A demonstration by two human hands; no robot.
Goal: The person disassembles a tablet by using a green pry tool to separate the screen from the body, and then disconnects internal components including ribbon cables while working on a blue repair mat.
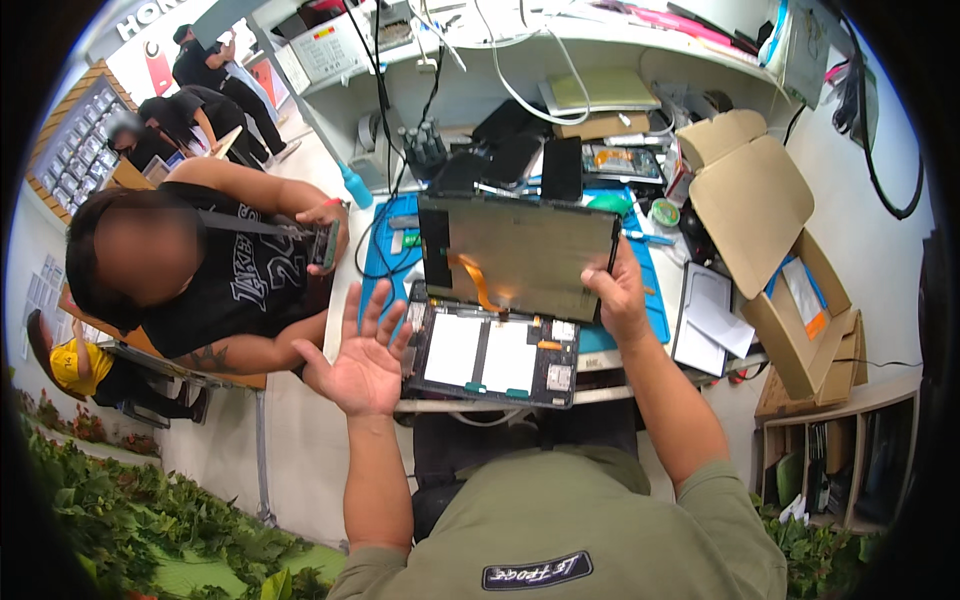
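My right hand (618, 297) grips the right edge of a tablet screen panel (540, 250), thumb on its dull grey back. The panel stands tilted up behind the opened tablet body (495, 355), and an orange flex cable (475, 283) runs down its back toward the body. Two white battery cells (453, 348) lie side by side in the body, which rests at the bench's near edge. Left of the tablet, my left hand (362, 365) is raised palm up with its fingers spread, holding nothing.
A person in a black jersey (262, 265) leans at the bench's left, holding a phone (322, 245). A blue work mat (652, 285) lies under the tablet. Right of it are papers (712, 315) and an open cardboard box (800, 320). A blue bottle (354, 185) and hanging cables stand behind.
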